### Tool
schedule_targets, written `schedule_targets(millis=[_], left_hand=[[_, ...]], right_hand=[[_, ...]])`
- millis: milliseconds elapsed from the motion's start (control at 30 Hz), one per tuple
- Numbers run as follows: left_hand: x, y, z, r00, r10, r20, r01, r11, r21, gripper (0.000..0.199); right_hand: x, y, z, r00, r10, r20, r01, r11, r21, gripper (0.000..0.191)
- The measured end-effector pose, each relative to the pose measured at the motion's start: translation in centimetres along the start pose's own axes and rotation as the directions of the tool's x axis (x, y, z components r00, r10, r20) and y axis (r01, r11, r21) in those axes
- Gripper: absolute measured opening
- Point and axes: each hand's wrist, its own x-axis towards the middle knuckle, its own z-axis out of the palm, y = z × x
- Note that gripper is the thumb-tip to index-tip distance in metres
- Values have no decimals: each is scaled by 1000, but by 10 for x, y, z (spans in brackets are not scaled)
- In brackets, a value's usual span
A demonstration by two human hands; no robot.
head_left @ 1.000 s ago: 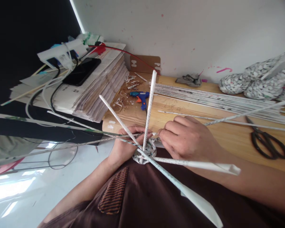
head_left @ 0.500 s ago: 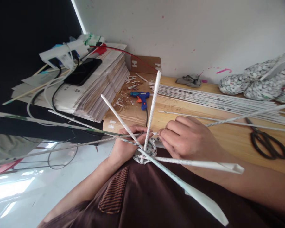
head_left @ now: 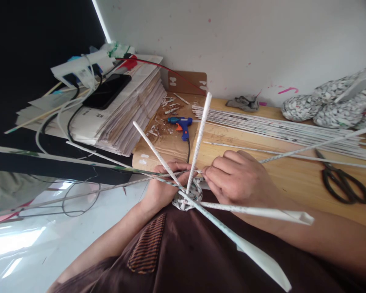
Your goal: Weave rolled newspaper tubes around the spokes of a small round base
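A small woven piece of rolled paper rests against my lap, with several paper tubes sticking out of it in different directions. My left hand is wrapped round its far left side; some of its fingers are hidden behind the tubes. With fingers curled in a pinch, my right hand grips a paper tube that runs out past the knuckles to the upper right. One upright tube stands between the two hands. A pale green tube with a flattened end slants down over the brown apron.
Beyond the hands lie a blue glue gun on cardboard and a row of paper tubes. Black scissors sit at right, woven paper pieces behind. A phone and cables top the paper stack at left.
The woven piece and its upright tubes have shifted slightly to the right. My right hand stays at nearly the same place, its grip unchanged.
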Motion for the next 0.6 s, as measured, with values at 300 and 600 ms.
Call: schedule_targets(millis=[300,600], left_hand=[[0,1,-1,999,-27,33,29,997,-69,19],[-4,5,-2,993,-110,30,114,952,-285,32]], right_hand=[[-2,6,-2,991,97,97,-106,990,90,14],[2,-4,2,945,187,270,-270,910,315,17]])
